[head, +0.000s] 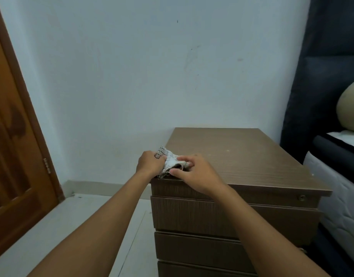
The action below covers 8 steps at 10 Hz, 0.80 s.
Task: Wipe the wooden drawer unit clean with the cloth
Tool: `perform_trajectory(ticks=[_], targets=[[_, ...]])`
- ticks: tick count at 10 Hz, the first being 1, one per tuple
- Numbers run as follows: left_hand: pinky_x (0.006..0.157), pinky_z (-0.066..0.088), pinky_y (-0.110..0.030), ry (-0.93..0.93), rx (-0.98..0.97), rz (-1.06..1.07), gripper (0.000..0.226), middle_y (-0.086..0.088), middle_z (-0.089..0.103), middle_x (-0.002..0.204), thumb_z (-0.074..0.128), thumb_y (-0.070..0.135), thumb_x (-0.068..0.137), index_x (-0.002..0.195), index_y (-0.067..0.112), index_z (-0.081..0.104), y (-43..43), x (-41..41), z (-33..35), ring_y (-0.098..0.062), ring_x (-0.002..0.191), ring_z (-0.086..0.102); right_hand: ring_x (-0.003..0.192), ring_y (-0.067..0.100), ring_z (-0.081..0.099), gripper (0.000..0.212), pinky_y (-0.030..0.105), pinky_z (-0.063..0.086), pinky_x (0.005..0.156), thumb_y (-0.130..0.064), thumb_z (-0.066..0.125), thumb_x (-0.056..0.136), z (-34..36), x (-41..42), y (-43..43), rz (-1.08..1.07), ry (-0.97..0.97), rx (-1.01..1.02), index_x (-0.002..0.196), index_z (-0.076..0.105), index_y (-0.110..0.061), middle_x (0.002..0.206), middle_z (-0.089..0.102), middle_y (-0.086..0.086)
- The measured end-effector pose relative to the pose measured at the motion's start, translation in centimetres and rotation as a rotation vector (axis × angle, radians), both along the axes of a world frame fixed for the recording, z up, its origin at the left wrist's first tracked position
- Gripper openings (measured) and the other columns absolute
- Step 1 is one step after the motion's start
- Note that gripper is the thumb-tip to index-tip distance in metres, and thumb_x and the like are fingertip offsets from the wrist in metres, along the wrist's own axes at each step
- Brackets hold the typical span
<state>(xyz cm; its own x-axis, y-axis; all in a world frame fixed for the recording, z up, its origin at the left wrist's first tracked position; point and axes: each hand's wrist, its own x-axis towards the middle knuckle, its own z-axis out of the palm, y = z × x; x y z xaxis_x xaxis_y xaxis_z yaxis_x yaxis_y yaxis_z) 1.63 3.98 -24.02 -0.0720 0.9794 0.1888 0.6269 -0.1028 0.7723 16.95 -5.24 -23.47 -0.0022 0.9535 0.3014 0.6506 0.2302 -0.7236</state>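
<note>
A brown wooden drawer unit (242,156) stands against the white wall, with several drawer fronts below its flat top. A small white cloth (171,161) with a dark checked corner is bunched at the top's front left corner. My left hand (150,163) grips the cloth's left side at the unit's edge. On the cloth's right side, my right hand (196,172) pinches it with thumb and fingers while resting on the front edge of the top.
A bed (336,176) with a dark headboard, white mattress and beige pillow (350,108) stands close to the unit's right side. A brown wooden door (14,146) is at the left. Pale tiled floor (72,216) lies left of the unit.
</note>
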Motion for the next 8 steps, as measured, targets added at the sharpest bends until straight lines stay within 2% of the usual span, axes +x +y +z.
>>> perform_trajectory(ticks=[1,2,3,5,6,7,8], targets=[[0.099,0.045,-0.041,0.099,0.008,-0.021,0.041,-0.01,0.064,0.121,0.056,0.042,0.089,0.121,0.017,0.064,0.0,-0.3,0.0,-0.031,0.116,0.056,0.105,0.014,0.057,0.038,0.036,0.05,0.089,-0.048,0.067,0.083,-0.8,-0.3,0.5,-0.079,-0.209,-0.001,0.118,0.065,-0.035,0.121,0.058,-0.005],[0.098,0.045,-0.038,0.184,0.196,-0.039,0.05,-0.006,0.051,0.131,0.057,0.041,0.091,0.135,0.02,0.051,-1.6,-1.6,-0.2,-0.022,0.119,0.05,0.106,0.014,0.057,0.03,0.04,0.047,0.094,-0.043,0.061,0.088,-1.4,-0.1,0.8,-0.159,-0.267,0.007,0.116,0.067,-0.035,0.118,0.063,-0.007],[0.081,0.045,-0.022,0.255,0.286,-0.219,0.034,0.003,0.063,0.11,0.06,0.037,0.09,0.12,0.022,0.065,-3.8,-2.6,-0.6,-0.009,0.096,0.057,0.107,0.013,0.055,0.029,0.04,0.04,0.096,-0.043,0.058,0.09,-1.8,-0.1,0.9,-0.217,-0.333,0.079,0.116,0.068,-0.035,0.113,0.065,-0.009],[0.085,0.041,-0.02,0.326,0.29,-0.236,0.034,0.0,0.064,0.121,0.058,0.035,0.092,0.122,0.02,0.067,-4.0,-2.2,-1.4,-0.007,0.101,0.053,0.115,0.015,0.049,0.035,0.04,0.036,0.099,-0.046,0.054,0.091,-1.7,-0.3,0.5,-0.19,-0.374,0.074,0.122,0.064,-0.033,0.119,0.061,-0.005],[0.089,0.047,-0.025,0.346,0.283,-0.212,0.034,-0.001,0.063,0.122,0.058,0.034,0.093,0.123,0.02,0.066,-3.9,-1.8,-1.2,-0.013,0.106,0.056,0.115,0.017,0.048,0.041,0.041,0.036,0.1,-0.051,0.052,0.091,-1.3,-0.2,0.1,-0.155,-0.398,0.04,0.126,0.061,-0.032,0.122,0.059,-0.004],[0.092,0.05,-0.031,0.385,0.244,-0.194,0.035,-0.001,0.063,0.125,0.057,0.036,0.093,0.124,0.021,0.065,-4.1,-1.7,-0.8,-0.014,0.109,0.057,0.105,0.015,0.055,0.042,0.04,0.042,0.095,-0.052,0.05,0.091,-0.6,0.7,-0.6,-0.135,-0.368,0.025,0.126,0.061,-0.032,0.121,0.062,-0.004],[0.085,0.049,-0.027,0.388,0.299,-0.188,0.038,0.001,0.061,0.129,0.057,0.039,0.092,0.126,0.024,0.062,-4.8,-0.9,0.9,-0.013,0.11,0.058,0.094,0.008,0.058,0.043,0.034,0.051,0.087,-0.054,0.049,0.091,-0.1,1.6,-0.9,-0.112,-0.185,-0.013,0.128,0.058,-0.033,0.121,0.064,-0.004]])
